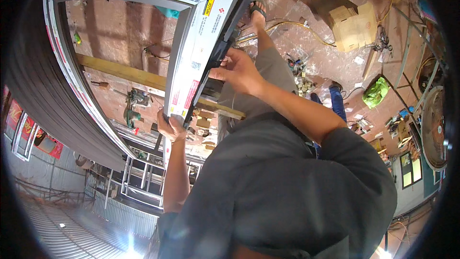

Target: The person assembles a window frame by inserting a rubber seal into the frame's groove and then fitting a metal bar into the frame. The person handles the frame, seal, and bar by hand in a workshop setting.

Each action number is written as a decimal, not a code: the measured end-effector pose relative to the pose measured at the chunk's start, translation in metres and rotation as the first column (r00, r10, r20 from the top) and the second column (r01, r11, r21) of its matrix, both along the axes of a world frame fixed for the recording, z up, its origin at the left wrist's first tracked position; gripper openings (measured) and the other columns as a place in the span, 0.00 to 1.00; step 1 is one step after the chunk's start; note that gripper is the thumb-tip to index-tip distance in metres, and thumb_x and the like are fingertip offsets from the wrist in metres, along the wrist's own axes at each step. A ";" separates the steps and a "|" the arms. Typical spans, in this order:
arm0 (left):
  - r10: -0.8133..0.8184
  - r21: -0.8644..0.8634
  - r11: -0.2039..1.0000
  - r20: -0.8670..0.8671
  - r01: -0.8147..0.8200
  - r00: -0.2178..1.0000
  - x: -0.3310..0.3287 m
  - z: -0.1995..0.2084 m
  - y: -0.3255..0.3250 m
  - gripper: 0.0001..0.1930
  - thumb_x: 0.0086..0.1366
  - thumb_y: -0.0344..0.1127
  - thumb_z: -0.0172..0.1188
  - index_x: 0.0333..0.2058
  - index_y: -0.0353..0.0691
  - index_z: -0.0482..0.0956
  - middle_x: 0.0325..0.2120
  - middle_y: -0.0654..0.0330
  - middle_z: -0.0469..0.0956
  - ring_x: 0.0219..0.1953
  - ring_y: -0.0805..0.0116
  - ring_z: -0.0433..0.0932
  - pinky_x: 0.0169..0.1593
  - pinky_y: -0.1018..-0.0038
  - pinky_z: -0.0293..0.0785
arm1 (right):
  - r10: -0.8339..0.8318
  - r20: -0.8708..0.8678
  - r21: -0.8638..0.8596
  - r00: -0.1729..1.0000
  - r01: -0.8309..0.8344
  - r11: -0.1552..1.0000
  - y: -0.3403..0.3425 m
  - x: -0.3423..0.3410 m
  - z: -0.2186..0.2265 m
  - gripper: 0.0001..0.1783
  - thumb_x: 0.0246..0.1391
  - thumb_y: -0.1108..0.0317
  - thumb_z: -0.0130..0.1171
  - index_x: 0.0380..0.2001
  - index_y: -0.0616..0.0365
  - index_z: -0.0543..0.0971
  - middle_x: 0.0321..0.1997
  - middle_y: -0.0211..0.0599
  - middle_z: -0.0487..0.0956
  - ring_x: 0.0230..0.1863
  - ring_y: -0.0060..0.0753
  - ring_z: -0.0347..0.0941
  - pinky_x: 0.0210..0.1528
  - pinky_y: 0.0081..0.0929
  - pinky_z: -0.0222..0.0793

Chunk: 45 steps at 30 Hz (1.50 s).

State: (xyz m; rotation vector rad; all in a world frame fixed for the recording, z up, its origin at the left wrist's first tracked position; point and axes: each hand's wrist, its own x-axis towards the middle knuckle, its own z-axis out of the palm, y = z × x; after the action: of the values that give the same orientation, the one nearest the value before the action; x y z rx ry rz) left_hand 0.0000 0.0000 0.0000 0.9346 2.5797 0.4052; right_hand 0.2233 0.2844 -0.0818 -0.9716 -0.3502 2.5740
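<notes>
A dark metal door or window frame [184, 74] lies before me, its faces covered in white printed protective film. My left hand [171, 128] is wrapped round the near end of the frame's right-hand rail. At the outer side of the same rail, my right hand [239, 72] is closed, thumb and fingers bent against a dark fitting [219, 50] along the edge. What sits between those fingertips is partly hidden by the hand. A wooden bar [127, 76] passes beneath the frame and sticks out to the right near my legs.
Through the frame's opening, a green power tool [130, 115] shows on the reddish floor. To the right are an opened cardboard box [354, 26], a yellow hose [311, 31], a green plastic bag [376, 92] and a blue-trousered leg [338, 103]. Scraps lie scattered around.
</notes>
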 end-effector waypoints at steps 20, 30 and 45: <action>0.020 0.060 0.998 -0.115 -0.013 0.993 0.006 -0.007 0.003 0.50 0.76 0.82 0.47 0.49 0.28 0.84 0.32 0.45 0.84 0.32 0.51 0.83 0.38 0.54 0.78 | 0.001 0.144 0.126 0.990 -0.019 0.992 0.001 -0.004 0.009 0.23 0.61 0.76 0.81 0.57 0.64 0.84 0.44 0.25 0.87 0.41 0.16 0.79 0.44 0.25 0.77; 0.016 0.013 1.000 -0.128 -0.014 0.992 0.004 -0.009 0.001 0.50 0.77 0.80 0.46 0.49 0.25 0.82 0.29 0.40 0.80 0.29 0.43 0.79 0.36 0.49 0.73 | -0.087 0.085 0.150 0.993 0.073 0.986 -0.012 -0.010 -0.006 0.22 0.62 0.67 0.82 0.54 0.64 0.84 0.43 0.27 0.87 0.43 0.20 0.81 0.48 0.27 0.76; -0.052 0.025 0.998 -0.233 0.060 0.971 0.003 -0.009 0.002 0.41 0.79 0.71 0.51 0.45 0.27 0.83 0.33 0.34 0.83 0.35 0.28 0.82 0.40 0.43 0.75 | 0.055 0.139 0.322 0.989 -0.098 0.941 -0.002 0.009 -0.007 0.28 0.62 0.69 0.79 0.62 0.66 0.81 0.54 0.37 0.89 0.56 0.28 0.85 0.59 0.31 0.80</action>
State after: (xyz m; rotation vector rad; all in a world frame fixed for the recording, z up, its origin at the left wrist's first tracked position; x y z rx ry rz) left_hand 0.0027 0.0024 -0.0094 1.1238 2.7544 0.3396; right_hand 0.2322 0.2827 -0.0892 -1.0151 -0.8391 2.4160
